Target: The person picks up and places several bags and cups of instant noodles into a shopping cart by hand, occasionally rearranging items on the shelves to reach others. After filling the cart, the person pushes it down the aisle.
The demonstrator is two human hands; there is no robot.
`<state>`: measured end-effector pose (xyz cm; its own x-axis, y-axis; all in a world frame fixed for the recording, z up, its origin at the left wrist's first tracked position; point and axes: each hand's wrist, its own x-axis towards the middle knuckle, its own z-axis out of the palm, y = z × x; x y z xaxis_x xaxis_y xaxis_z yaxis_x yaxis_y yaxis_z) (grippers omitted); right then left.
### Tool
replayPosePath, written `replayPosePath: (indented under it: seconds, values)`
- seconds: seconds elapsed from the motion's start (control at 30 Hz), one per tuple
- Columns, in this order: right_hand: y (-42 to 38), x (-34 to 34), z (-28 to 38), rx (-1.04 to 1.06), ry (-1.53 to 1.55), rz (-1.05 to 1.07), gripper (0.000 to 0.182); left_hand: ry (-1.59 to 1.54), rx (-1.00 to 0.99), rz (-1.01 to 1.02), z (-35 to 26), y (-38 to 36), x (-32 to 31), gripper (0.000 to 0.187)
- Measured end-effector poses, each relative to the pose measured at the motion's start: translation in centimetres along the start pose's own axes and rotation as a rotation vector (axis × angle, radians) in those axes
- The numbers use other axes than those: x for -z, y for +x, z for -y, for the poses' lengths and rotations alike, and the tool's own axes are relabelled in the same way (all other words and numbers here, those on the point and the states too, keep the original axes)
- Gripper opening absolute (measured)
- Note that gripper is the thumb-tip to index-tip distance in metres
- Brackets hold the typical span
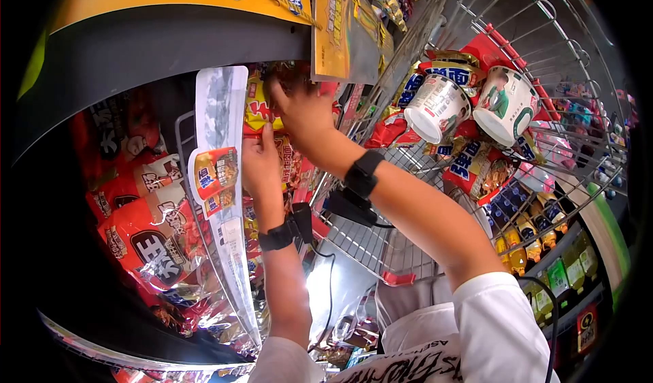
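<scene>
My right hand [307, 114] reaches over a yellow and red snack packet [256, 109] at the shelf front, its fingers curled at the packet's upper right. My left hand [261, 160] is closed at the lower edge of the same packet, thumb and fingertips pinching it. Part of the packet is hidden behind my hands. Both wrists wear black bands with small devices. Just left of my hands runs a clear shelf divider [221, 111] with a noodle label [216, 175] on it.
Large red noodle bags [160, 250] lie on the shelf left of the divider. A wire shopping cart [408, 247] stands at right, holding two white noodle cups [437, 109] and several noodle packets [479, 169]. Yellow signs [183, 2] hang above. Bottles [527, 230] stand beyond the cart.
</scene>
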<state>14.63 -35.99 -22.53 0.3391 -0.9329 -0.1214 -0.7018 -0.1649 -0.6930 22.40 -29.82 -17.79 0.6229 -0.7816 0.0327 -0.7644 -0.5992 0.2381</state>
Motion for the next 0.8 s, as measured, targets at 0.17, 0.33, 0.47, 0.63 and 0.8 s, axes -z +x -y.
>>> replayPosePath:
  seconds: [0.17, 0.33, 0.47, 0.63, 0.8]
  values:
    - [-0.4, -0.6, 0.3, -0.018, -0.003, -0.02, 0.059, 0.079, -0.069, -0.026, 0.4, 0.0, -0.9, 0.05]
    - [-4.3, 3.7, -0.2, 0.16, -0.071, -0.12, 0.05, -0.082, -0.013, 0.092, -0.1, -0.7, -0.2, 0.044]
    - [-10.9, 12.2, -4.3, 0.302, 0.391, -0.074, 0.035, -0.344, 0.066, 0.201, -0.6, -5.2, 2.1, 0.045]
    - [-13.2, 18.0, -15.6, -0.272, -0.085, -0.253, 0.052, -0.355, 0.176, 0.369, -1.4, -13.9, 5.8, 0.041]
    - [-12.1, 18.0, -24.0, -0.451, -0.25, -0.253, 0.102, -0.505, 0.24, 0.372, 1.1, -18.0, 8.0, 0.03]
